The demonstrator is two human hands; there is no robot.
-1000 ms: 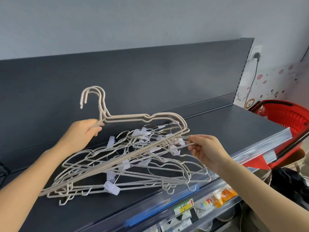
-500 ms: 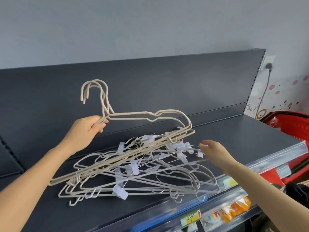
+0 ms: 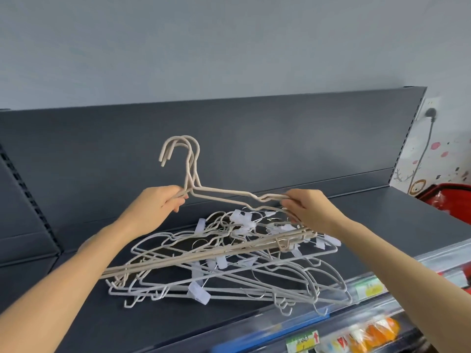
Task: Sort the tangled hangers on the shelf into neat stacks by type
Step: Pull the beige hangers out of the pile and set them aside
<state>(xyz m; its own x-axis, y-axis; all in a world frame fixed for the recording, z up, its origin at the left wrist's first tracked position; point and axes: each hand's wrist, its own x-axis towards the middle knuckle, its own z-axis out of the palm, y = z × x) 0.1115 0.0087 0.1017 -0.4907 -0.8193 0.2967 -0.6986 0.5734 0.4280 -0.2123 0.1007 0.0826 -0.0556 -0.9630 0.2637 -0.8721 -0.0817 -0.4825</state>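
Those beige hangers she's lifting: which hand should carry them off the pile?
Probably the left hand: it grips the beige hangers at the neck, below the hooks. The right hand only pinches one shoulder end.

The red basket is cut off by the right edge. The price tags on the shelf rail are too blurry to read. In the white hanger pile, the wires cross too much to count

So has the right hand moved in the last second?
Yes. The right hand rose from the pile on the shelf and now grips the beige hangers' right shoulder.
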